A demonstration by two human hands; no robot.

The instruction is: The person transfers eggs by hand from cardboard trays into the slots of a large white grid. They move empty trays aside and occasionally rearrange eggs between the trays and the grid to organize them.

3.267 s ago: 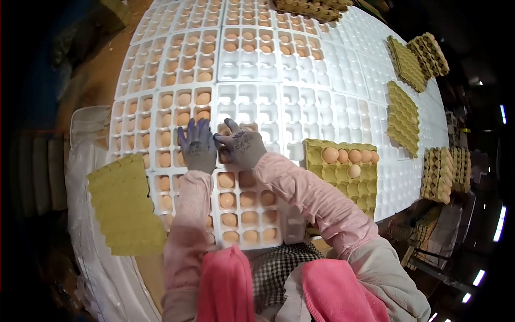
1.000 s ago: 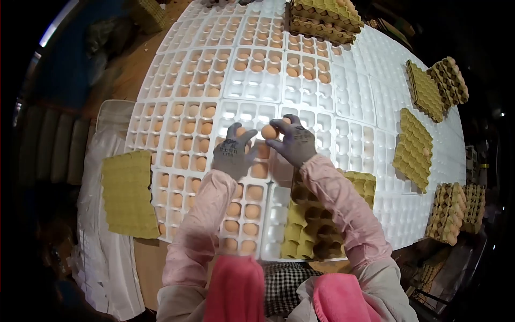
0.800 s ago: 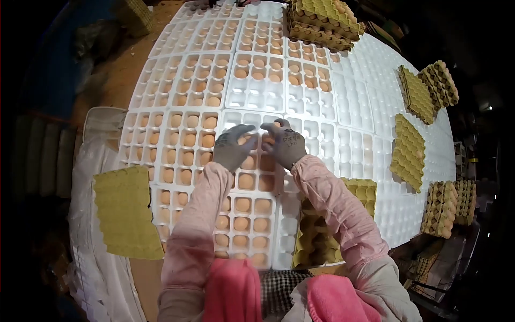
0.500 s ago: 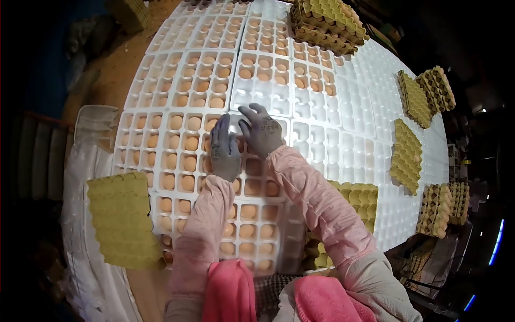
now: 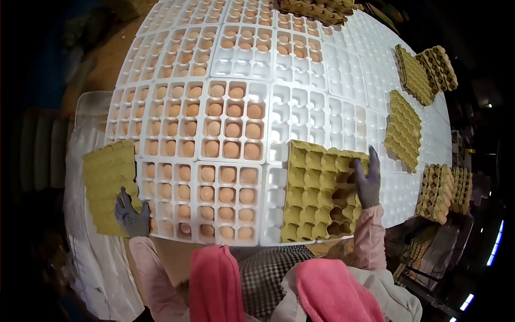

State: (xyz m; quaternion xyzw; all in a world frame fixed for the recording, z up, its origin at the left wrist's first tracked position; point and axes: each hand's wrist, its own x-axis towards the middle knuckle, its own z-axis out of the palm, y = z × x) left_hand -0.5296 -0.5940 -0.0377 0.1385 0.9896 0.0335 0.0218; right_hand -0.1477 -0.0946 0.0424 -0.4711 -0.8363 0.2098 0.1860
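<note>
My left hand, in a grey glove, lies with fingers spread on the right edge of a yellowish pulp egg tray at the near left. My right hand, also gloved, is at the right edge of another pulp egg tray, thumb and fingers apart. That tray's cups look bare, and it rests over white moulded trays. Between my hands, brown eggs sit in the pockets of a near white tray. Just beyond, a white tray holds eggs except in its far right pocket.
More egg-filled white trays extend to the back left. Bare-pocketed white trays spread to the right. A pulp tray stack stands at the far edge; other pulp trays lie at right. White plastic sheeting hangs at left.
My hands have parted from the middle white tray, the left to the left pulp tray, the right to the right one. More eggs show in that middle tray. The view has shifted.
</note>
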